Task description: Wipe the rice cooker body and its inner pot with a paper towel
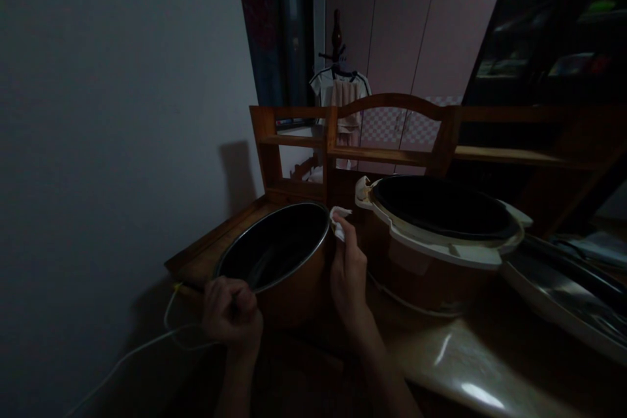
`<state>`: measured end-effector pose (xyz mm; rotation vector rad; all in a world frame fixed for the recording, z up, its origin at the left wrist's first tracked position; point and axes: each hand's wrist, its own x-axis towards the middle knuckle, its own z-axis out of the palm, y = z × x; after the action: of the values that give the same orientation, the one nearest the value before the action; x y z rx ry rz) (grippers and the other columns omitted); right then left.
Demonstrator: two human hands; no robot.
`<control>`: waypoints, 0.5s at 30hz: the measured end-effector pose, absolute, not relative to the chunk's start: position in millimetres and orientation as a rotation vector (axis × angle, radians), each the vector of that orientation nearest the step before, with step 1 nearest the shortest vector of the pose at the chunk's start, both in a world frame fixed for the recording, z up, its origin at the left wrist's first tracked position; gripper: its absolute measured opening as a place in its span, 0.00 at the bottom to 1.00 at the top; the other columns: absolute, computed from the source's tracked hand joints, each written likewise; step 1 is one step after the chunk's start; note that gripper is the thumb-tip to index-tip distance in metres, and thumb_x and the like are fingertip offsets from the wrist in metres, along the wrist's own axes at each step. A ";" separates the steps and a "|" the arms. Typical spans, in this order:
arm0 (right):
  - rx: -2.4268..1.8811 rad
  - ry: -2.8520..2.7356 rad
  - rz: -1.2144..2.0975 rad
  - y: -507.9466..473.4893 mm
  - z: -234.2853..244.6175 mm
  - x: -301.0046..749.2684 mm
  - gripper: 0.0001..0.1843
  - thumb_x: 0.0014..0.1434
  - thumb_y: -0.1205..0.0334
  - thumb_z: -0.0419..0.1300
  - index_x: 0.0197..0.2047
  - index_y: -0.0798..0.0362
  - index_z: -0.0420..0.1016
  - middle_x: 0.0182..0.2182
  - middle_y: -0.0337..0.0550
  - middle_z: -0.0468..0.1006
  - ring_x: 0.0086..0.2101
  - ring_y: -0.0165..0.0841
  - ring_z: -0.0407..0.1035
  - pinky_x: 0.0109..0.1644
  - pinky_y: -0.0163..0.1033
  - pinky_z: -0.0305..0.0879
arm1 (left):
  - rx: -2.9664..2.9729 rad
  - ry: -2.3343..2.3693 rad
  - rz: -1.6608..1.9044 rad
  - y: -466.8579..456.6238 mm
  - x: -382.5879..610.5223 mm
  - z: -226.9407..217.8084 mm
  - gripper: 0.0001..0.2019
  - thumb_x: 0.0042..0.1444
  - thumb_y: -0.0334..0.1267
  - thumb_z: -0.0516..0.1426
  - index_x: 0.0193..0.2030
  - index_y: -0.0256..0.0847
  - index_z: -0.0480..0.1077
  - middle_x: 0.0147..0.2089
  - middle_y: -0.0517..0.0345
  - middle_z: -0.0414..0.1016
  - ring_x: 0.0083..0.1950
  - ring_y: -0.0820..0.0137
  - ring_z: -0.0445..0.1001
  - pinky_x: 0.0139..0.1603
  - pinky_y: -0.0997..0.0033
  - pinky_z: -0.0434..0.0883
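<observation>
A dark-lined round cooker pot (294, 304) with a thin metal rim stands tilted toward me on the wooden desk. At its near left rim my left hand (232, 313) is closed, with the fingers curled at the edge; the fingertips are partly hidden. My right hand (350, 268) pinches a crumpled white tissue (339, 223) against the pot's right side, just below the rim. To the right of that hand stands a cooker body (416, 274) with a white plastic collar and a dark round opening.
A wooden rack (382, 155) runs along the desk's back edge, and a wall (122, 111) rises at the left. A white cable (132, 353) hangs off the desk's left side. A cooker lid or shallow pan (563, 307) lies at the right.
</observation>
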<state>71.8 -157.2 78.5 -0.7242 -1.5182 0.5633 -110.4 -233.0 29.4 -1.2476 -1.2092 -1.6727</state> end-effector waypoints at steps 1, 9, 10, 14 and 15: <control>-0.739 -1.550 0.559 -157.8 78.9 69.0 0.27 0.72 0.68 0.45 0.70 0.47 0.66 0.61 0.47 0.80 0.59 0.38 0.76 0.64 0.45 0.70 | -1.247 -1.213 -1.671 -233.0 -109.8 29.5 0.20 0.72 0.44 0.51 0.26 0.42 0.61 0.24 0.59 0.63 0.28 0.69 0.61 0.34 0.64 0.58; -0.749 -1.496 0.459 -178.8 62.7 56.7 0.26 0.74 0.69 0.45 0.71 0.47 0.66 0.66 0.50 0.74 0.65 0.40 0.71 0.67 0.49 0.70 | -1.192 -1.238 -1.718 -228.2 -106.5 32.0 0.22 0.72 0.43 0.51 0.24 0.43 0.59 0.22 0.59 0.62 0.27 0.68 0.61 0.34 0.64 0.58; -0.736 -1.500 0.433 -180.4 59.9 55.2 0.27 0.74 0.70 0.45 0.72 0.46 0.65 0.68 0.49 0.73 0.66 0.40 0.69 0.68 0.50 0.69 | -1.193 -1.234 -1.725 -226.9 -107.2 33.0 0.22 0.71 0.43 0.52 0.23 0.43 0.59 0.22 0.59 0.62 0.27 0.68 0.61 0.34 0.64 0.58; -0.642 -1.550 0.208 -186.3 46.9 46.4 0.34 0.71 0.76 0.43 0.75 0.47 0.60 0.70 0.49 0.70 0.70 0.38 0.62 0.72 0.52 0.65 | -1.195 -1.290 -1.746 -223.8 -113.0 40.5 0.20 0.69 0.42 0.54 0.24 0.43 0.61 0.23 0.60 0.63 0.28 0.69 0.62 0.34 0.65 0.59; -0.614 -1.571 0.136 -187.9 43.7 43.4 0.35 0.70 0.78 0.43 0.76 0.48 0.58 0.70 0.50 0.69 0.70 0.38 0.62 0.73 0.53 0.65 | -1.184 -1.327 -1.756 -223.6 -115.2 42.7 0.19 0.68 0.41 0.55 0.25 0.42 0.62 0.24 0.60 0.63 0.29 0.69 0.63 0.34 0.66 0.59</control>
<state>43.4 -187.9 43.7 -0.6144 -1.5713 0.1355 -115.2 -223.6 42.7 -1.1837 -1.3273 -1.7557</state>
